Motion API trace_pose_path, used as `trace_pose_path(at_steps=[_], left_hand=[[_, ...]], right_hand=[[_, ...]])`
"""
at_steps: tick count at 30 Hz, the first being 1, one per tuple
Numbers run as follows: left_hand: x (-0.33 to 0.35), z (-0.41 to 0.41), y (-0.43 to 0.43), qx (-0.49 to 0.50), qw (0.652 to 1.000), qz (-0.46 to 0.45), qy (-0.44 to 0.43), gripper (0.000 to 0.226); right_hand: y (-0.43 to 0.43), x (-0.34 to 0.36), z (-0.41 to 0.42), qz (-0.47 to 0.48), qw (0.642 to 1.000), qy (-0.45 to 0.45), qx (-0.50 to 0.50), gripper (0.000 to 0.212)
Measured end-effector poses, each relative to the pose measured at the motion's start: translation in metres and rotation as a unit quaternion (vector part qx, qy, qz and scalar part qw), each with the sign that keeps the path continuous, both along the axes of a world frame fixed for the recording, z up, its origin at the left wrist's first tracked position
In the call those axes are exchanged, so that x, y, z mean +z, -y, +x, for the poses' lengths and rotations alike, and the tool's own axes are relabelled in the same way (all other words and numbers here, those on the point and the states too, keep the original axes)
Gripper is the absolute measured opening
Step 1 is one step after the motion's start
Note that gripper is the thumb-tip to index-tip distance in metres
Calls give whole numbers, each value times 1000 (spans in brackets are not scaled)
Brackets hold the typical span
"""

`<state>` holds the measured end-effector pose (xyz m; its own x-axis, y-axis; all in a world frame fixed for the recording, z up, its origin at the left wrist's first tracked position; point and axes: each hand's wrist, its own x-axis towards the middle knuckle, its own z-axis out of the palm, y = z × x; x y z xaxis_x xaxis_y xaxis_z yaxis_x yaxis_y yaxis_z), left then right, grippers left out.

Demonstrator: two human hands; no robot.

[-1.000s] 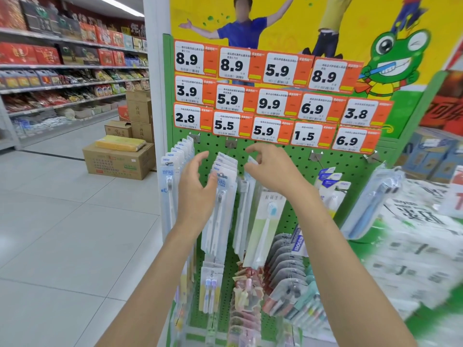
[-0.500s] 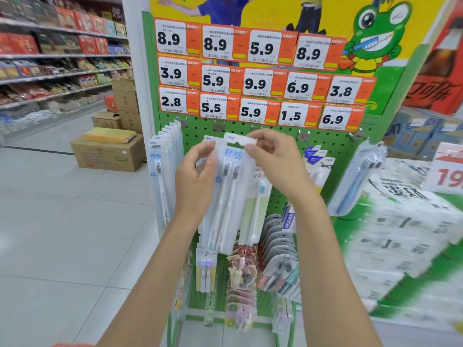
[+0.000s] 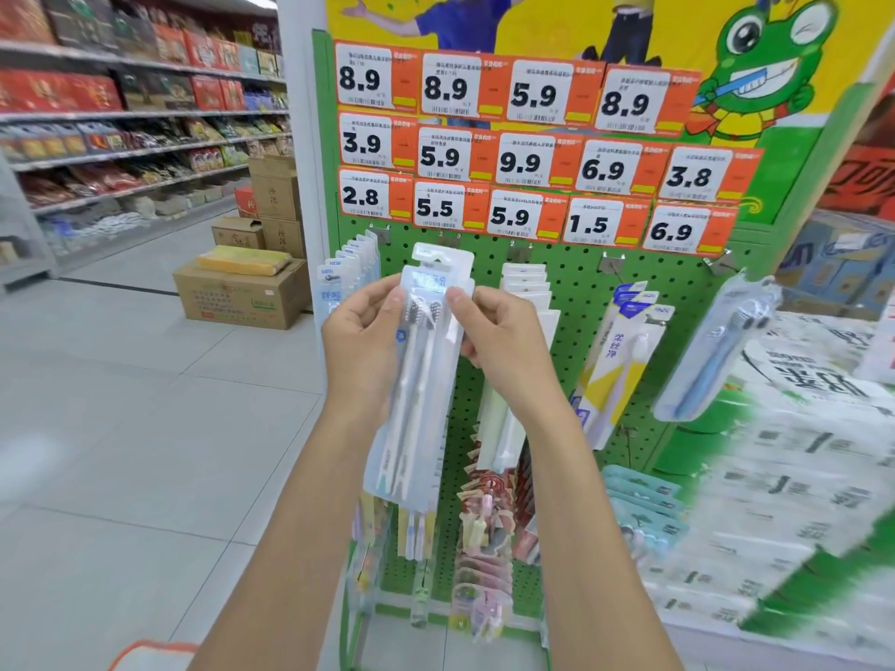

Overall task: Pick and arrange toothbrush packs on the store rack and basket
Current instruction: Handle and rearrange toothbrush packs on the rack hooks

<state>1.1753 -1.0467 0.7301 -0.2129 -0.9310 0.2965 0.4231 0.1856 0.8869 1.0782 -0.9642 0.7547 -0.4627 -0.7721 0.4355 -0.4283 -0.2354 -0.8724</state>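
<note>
Plainly held the toothbrush pack point(image 3: 421, 380) upright on the near side of the green rack point(image 3: 581, 288), pinched at its upper edges between left hand point(image 3: 361, 341) and right hand point(image 3: 503, 346), and, by the look of it, needed to square its hang hole to a hook point(image 3: 611, 263).

Single view, from a wide-angle camera worn on my head, facing forward and tilted down. It looks almost square-on at the green pegboard rack point(image 3: 581, 283), which stands close at 12 o'clock and fills the centre and right. My forearms enter from 6 o'clock. My left grip point(image 3: 361, 341) and right grip point(image 3: 503, 346) hold the toothbrush pack point(image 3: 421, 380) near centre, nearer the lens than the rack. The price tags point(image 3: 523, 162) sit toward 12 o'clock. The aisle floor point(image 3: 121, 428) and store shelves point(image 3: 121, 113) recede toward 9 and 10 o'clock. The 3 o'clock edge is blurred.
</note>
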Motion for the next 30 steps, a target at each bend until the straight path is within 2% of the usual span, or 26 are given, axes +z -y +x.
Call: trace_pose_path(at_steps=[3,5,11,16,19,20,22,24,27,30], left_hand=[[3,2,3,-18,995,68,-65,17],[6,4,4,-28,990,97,-96,15],[-6,14,-7,-123,990,57,33,21],[-16,16,-7,-72,992,102,1,22],[-19,18,-8,-73,992,101,11,23],[-21,20,-8,-77,993,87,34,25],[-24,25,-9,-79,992,62,70,28],[-26,29,-10,-60,995,56,65,30],[-28,32,-12,-32,996,73,45,25],[-33,34,-11,-12,996,66,67,13]], right_hand=[[-8,-10,4,60,997,-25,28,38],[-13,-22,8,63,997,-37,24,44],[-12,-42,8,3,997,73,-23,49],[-19,-59,3,60,994,73,50,43],[-19,-64,8,56,994,81,35,55],[-18,-64,9,48,994,92,33,52],[-19,-62,9,33,993,111,28,32],[-21,-59,8,44,992,110,43,20],[-21,-63,8,91,986,85,108,20],[-21,-68,11,86,985,87,122,21]])
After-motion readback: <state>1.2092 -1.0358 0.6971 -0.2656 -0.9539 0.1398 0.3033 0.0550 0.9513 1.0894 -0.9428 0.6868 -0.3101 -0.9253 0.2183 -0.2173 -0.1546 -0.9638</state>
